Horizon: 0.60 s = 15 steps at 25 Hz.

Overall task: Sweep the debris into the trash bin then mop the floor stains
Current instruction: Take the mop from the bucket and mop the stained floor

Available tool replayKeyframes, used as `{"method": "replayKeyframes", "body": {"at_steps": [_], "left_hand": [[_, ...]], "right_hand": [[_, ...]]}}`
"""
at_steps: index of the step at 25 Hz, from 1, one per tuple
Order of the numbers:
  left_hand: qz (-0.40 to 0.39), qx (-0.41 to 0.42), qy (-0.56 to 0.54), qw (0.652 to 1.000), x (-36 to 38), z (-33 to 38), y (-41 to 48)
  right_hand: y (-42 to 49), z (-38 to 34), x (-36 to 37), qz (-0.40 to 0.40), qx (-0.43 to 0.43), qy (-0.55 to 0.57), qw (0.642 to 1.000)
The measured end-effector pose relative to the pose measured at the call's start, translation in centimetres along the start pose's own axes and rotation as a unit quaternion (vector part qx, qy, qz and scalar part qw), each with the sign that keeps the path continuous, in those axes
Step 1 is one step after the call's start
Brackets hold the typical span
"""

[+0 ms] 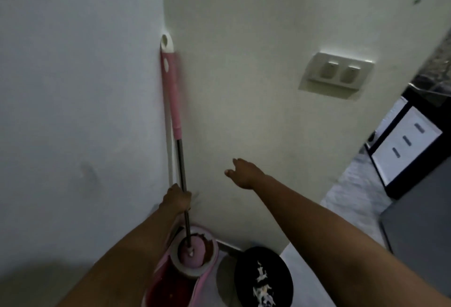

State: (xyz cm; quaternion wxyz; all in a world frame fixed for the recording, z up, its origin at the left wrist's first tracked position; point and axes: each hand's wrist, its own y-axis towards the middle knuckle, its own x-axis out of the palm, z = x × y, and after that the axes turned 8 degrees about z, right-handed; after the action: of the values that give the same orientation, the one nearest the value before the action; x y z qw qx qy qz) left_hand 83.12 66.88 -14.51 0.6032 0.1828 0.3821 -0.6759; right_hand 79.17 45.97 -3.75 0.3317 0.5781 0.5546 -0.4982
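Pink bucket [199, 289] and black bin [244, 270] side by side, both cut off at bottom edge; bin holds white scraps. Mop [173, 101] head in bucket, left hand [177, 199] wrapped round its steel pole. Right hand [244, 172] loose, empty, near wall [268, 136]. Handle top in the corner, blurred

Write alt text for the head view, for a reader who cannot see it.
The left hand grips the metal pole of a pink mop standing in the wall corner, its head in a pink bucket. The right hand reaches out open, above a black bin holding debris.
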Motion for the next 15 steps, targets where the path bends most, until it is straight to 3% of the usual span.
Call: {"method": "replayKeyframes", "body": {"at_steps": [8,15], "left_hand": [[0.039,-0.044,-0.144,0.988,0.1,2.0,11.1],[-0.003,-0.030,-0.152,0.988,1.4,1.8,14.2]], "right_hand": [[13.3,-7.3,0.9,-0.039,-0.070,0.100,0.992],[18.7,-12.6,0.5,-0.062,-0.092,0.243,0.964]]}}
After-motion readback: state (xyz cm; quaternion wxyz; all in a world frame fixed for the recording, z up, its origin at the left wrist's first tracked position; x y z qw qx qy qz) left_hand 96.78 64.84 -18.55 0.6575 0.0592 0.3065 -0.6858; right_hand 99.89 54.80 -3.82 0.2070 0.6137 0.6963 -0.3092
